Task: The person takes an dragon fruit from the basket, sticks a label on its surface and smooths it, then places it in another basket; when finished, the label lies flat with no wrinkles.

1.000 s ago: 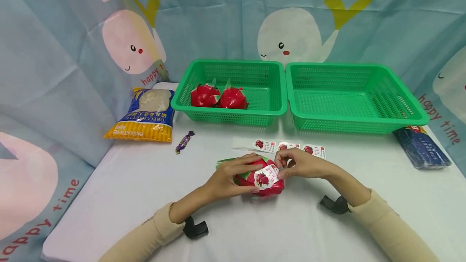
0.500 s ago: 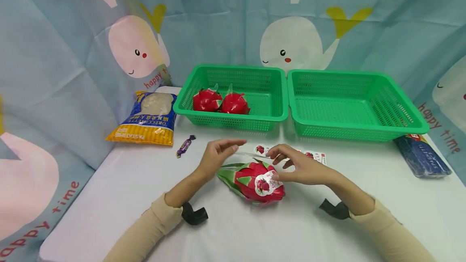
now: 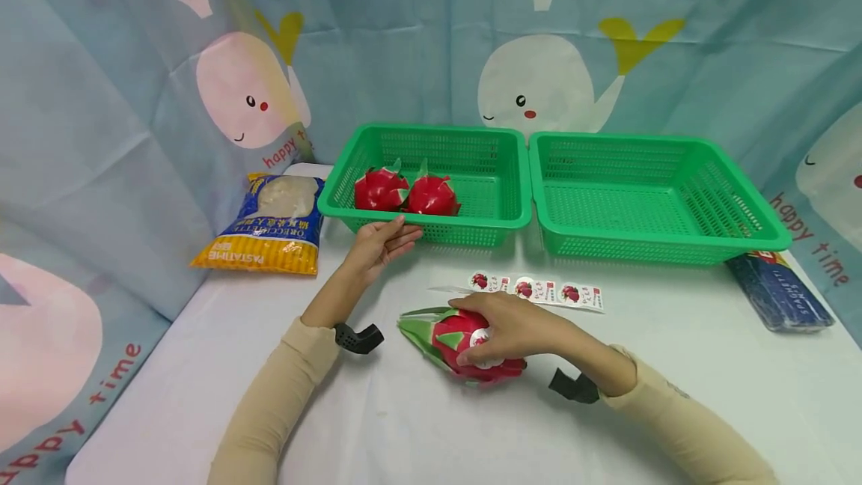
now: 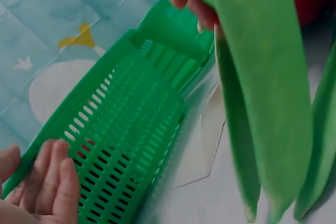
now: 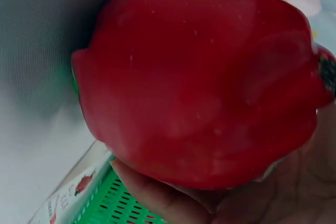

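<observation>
My right hand point(image 3: 518, 326) grips a red dragon fruit point(image 3: 447, 350) with long green leaves, which lies on its side on the table. The thumb lies across its near side and partly covers a white sticker point(image 3: 480, 337). In the right wrist view the dragon fruit point(image 5: 199, 82) fills most of the frame, fingers under its edge. At the front of the left green basket point(image 3: 485, 221), my left hand point(image 3: 377, 247) holds the rim, thumb at the top and fingers against the outer wall. Two dragon fruits point(image 3: 432, 195) sit inside that basket.
A second green basket point(image 3: 663, 249) adjoins on the right. Between the baskets and the fruit lies a strip of stickers point(image 3: 569, 296). A pasta bag point(image 3: 269, 227) stands at the left; a dark blue spaghetti pack point(image 3: 781, 294) is at the far right.
My left hand has left the dragon fruit and moved up and left to the basket rim. My right hand has moved from the sticker's edge to a grip over the fruit.
</observation>
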`<state>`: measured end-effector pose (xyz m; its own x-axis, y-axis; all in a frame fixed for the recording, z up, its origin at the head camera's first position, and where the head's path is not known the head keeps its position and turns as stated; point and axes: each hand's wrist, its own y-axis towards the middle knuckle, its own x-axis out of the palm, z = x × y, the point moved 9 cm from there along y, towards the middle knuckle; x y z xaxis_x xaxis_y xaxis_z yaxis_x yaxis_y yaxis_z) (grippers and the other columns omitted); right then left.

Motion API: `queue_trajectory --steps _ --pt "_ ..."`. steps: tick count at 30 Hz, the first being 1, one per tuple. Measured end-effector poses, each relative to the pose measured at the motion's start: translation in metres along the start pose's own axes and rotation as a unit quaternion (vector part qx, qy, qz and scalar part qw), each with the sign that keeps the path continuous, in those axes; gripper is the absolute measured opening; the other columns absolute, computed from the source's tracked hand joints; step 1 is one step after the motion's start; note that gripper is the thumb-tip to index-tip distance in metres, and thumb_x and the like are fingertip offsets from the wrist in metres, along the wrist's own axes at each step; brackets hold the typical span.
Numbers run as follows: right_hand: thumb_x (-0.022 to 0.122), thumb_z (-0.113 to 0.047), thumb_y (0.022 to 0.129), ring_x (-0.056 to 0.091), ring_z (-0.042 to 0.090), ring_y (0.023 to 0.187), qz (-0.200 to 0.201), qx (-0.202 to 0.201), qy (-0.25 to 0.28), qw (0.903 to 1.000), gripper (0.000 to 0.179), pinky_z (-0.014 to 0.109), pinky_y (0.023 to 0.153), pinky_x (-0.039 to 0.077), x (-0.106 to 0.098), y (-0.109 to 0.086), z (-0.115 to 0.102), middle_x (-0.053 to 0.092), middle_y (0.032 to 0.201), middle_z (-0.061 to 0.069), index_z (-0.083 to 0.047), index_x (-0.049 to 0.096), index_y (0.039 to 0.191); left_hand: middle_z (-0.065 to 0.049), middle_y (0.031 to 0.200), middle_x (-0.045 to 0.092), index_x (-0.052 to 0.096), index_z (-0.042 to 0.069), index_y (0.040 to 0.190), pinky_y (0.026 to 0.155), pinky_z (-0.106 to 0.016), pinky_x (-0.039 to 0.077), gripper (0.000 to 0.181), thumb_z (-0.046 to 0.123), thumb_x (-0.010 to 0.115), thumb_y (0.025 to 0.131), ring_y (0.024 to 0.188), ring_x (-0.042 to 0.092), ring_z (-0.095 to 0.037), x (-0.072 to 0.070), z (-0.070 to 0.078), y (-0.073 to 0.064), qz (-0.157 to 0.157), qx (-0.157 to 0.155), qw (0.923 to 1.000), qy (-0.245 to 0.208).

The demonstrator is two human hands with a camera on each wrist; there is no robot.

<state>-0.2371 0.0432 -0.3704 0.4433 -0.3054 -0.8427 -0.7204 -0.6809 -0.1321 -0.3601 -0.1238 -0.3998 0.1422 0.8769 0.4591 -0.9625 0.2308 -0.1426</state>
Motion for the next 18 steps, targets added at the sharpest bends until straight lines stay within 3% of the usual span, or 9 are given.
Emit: queue_trajectory --steps 7,11,14,18 --pt "0.074 -0.039 0.071 0.054 0.008 0.091 0.021 0.015 0.042 0.9988 0.065 0.024 0.071 0.049 -0.002 0.001 0.006 0.064 0.106 -0.007 -0.014 0.055 0.128 -0.006 0.084 0.073 0.068 0.005 0.086 0.076 -0.026 0.055 0.020 0.015 0.052 0.093 0.083 0.070 -0.014 -0.002 0.000 0.004 0.007 0.000 0.9996 -0.027" --pt "0.075 -0.035 0.071 0.057 0.008 0.086 0.042 0.017 0.080 0.9958 0.064 0.021 0.066 0.050 -0.013 -0.003 0.015 0.065 0.103 -0.004 -0.013 0.055 0.128 -0.005 0.084 0.073 0.068 0.006 0.085 0.077 -0.026 0.054 0.022 0.014 0.050 0.094 0.083 0.070 -0.014 0.000 0.000 0.004 -0.001 0.005 0.9996 -0.029" --pt "0.075 -0.034 0.073 0.058 0.012 0.085 0.074 0.025 0.113 0.9905 0.066 0.022 0.064 0.052 -0.036 -0.010 0.025 0.065 0.102 0.002 -0.014 0.051 0.132 -0.005 0.084 0.073 0.068 0.006 0.085 0.077 -0.026 0.055 0.022 0.013 0.050 0.095 0.083 0.070 -0.014 0.001 -0.001 0.005 -0.003 0.008 0.9996 -0.026" --pt "0.075 -0.031 0.075 0.056 0.022 0.089 0.146 0.053 0.139 0.9780 0.069 0.026 0.063 0.054 -0.089 -0.026 0.044 0.062 0.104 0.012 -0.016 0.047 0.135 -0.005 0.085 0.073 0.068 0.006 0.086 0.077 -0.026 0.055 0.021 0.014 0.051 0.094 0.083 0.070 -0.014 -0.001 0.000 0.004 -0.001 0.015 0.9996 -0.023"
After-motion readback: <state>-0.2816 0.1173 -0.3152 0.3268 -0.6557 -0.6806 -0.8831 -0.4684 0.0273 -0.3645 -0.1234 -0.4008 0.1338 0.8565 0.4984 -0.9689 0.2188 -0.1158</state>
